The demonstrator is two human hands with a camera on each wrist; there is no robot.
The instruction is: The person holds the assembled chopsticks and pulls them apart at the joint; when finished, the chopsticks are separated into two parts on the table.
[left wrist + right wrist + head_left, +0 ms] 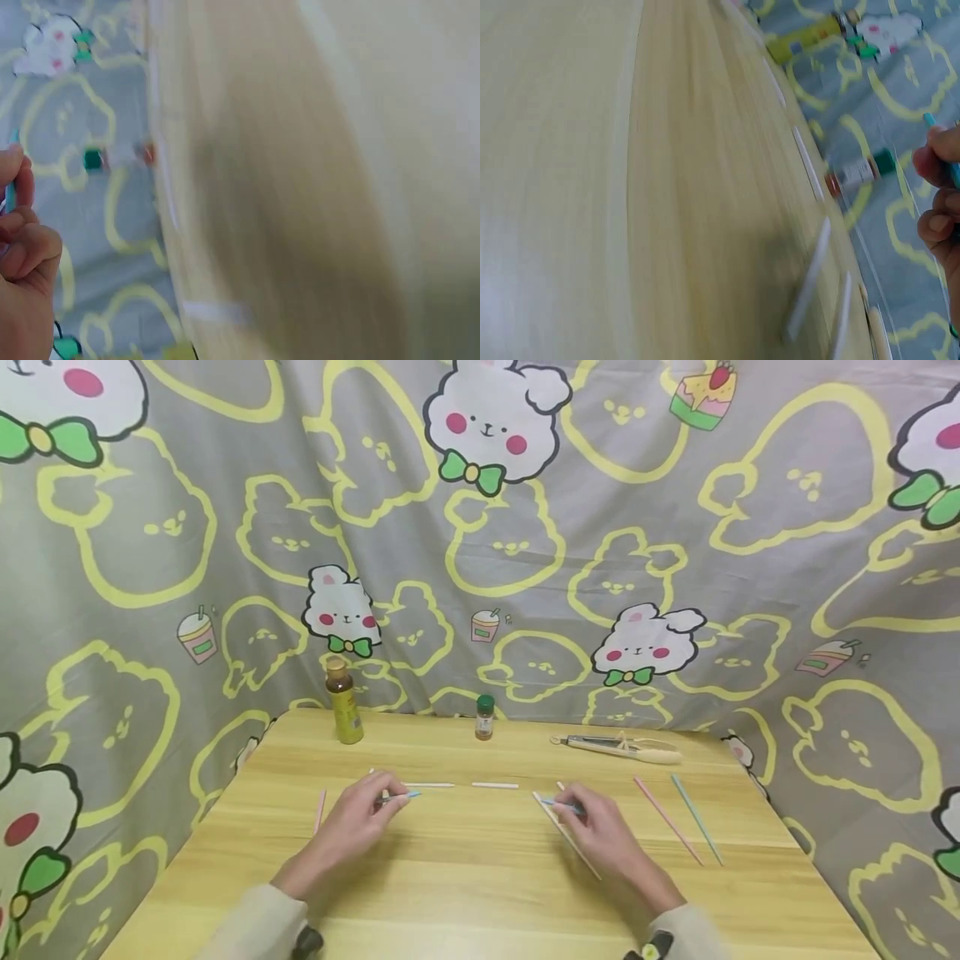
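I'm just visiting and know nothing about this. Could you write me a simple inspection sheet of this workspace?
Surface: wood-grain table.
Job's things: white sticks near and between the hands; a pink stick at the left; another pink stick and a teal stick at the right.
Clutter: yellow bottle, green-capped jar and tongs toward the back.
Hands: left hand pinches a blue stick; right hand pinches a second blue stick.
Cables: nothing seen.
Surroundings: grey curtain with cartoon animals, behind and at both sides.
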